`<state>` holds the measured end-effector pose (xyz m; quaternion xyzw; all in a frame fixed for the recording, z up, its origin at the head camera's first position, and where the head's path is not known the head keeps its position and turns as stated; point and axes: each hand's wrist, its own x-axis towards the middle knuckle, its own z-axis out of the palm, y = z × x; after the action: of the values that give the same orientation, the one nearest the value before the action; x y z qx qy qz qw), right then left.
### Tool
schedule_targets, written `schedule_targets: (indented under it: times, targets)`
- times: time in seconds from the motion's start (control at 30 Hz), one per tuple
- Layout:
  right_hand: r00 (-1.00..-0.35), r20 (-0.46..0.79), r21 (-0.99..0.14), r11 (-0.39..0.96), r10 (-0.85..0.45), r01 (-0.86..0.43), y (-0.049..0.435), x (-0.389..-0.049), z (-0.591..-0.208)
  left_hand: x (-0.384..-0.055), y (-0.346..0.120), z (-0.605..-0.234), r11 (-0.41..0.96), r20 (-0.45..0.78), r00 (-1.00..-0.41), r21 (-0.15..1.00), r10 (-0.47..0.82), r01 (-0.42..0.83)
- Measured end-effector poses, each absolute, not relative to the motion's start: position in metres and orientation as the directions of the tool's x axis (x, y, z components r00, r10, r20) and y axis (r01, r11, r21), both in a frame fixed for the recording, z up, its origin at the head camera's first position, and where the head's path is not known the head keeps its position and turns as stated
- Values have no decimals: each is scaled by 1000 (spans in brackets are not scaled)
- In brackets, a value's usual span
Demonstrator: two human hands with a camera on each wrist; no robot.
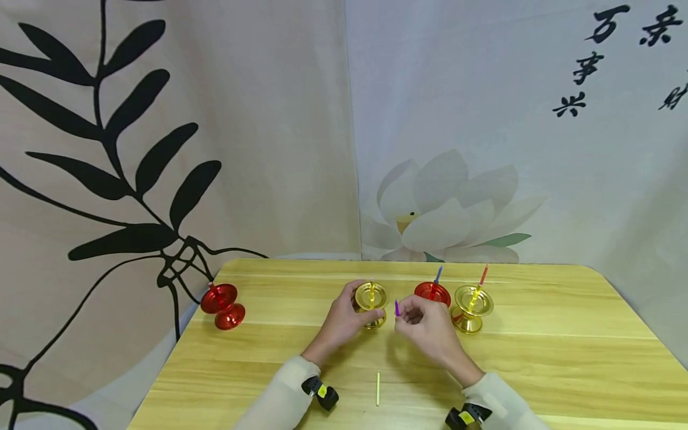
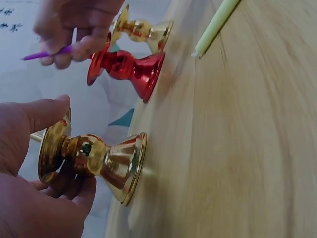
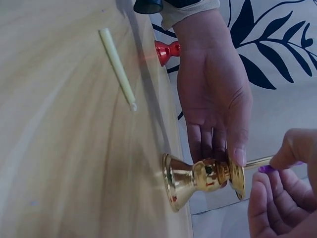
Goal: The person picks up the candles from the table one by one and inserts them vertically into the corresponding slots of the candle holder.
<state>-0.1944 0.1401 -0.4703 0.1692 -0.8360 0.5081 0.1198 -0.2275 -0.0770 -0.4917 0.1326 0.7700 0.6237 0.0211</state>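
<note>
My left hand (image 1: 340,316) grips the dish of a gold candle holder (image 2: 119,158), whose base stands on the table. A thin gold rod (image 3: 257,162) sticks up from its middle. Just right of it, my right hand (image 1: 430,328) pinches a small purple candle (image 1: 397,308), held apart from the table. In the right wrist view the fingers partly hide the candle, close by the rod's tip. Behind the right hand stand a red holder (image 1: 432,291) with a blue candle (image 1: 438,274) and another gold holder (image 1: 467,323) with a red candle (image 1: 483,275).
A pale yellow-green candle (image 1: 378,388) lies on the wooden table (image 1: 564,358), between the forearms. Another red holder (image 1: 230,316) is near the table's left edge. A printed cloth (image 1: 285,149) hangs behind the table.
</note>
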Motion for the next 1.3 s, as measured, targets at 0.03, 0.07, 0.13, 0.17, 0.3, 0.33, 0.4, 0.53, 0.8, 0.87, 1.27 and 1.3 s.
schedule_targets:
  times: [0.03,0.07,0.13,0.17,0.3,0.33,0.4,0.53,0.8,0.87,1.27,1.3]
  targets:
    - [-915,373,-811,426,-153,-402,139,-195,-469,-228,-76,-492,188,133,-963,966,233,179]
    - [-915,377,-811,425,-145,-402,138,-196,-468,-228,-74,-492,189,134,-962,965,236,181]
    - [-915,381,-815,419,-133,-400,137,-198,-466,-228,-72,-492,184,136,-960,966,243,183]
    - [-915,383,-817,416,-126,-399,136,-199,-465,-228,-71,-491,182,137,-959,966,247,185]
    - [-912,400,-826,393,-96,-403,132,-203,-464,-228,-66,-491,183,143,-955,964,259,193]
    - [-909,408,-827,388,-84,-407,132,-204,-464,-228,-65,-491,184,145,-954,963,262,197]
    - [-901,430,-825,379,-60,-419,130,-206,-464,-228,-63,-491,190,148,-953,961,265,202]
    - [-873,488,-807,375,-11,-456,128,-211,-464,-229,-58,-492,198,147,-952,959,269,204]
    - [-825,561,-785,355,63,-507,123,-218,-457,-230,-50,-492,214,119,-953,960,277,182]
    - [-820,568,-784,350,72,-513,122,-219,-455,-230,-49,-493,209,116,-953,962,279,178]
    - [-797,599,-757,376,73,-534,124,-229,-459,-231,-42,-494,211,109,-955,962,275,171]
    - [-796,601,-755,378,72,-536,124,-229,-459,-231,-42,-494,213,110,-955,962,275,172]
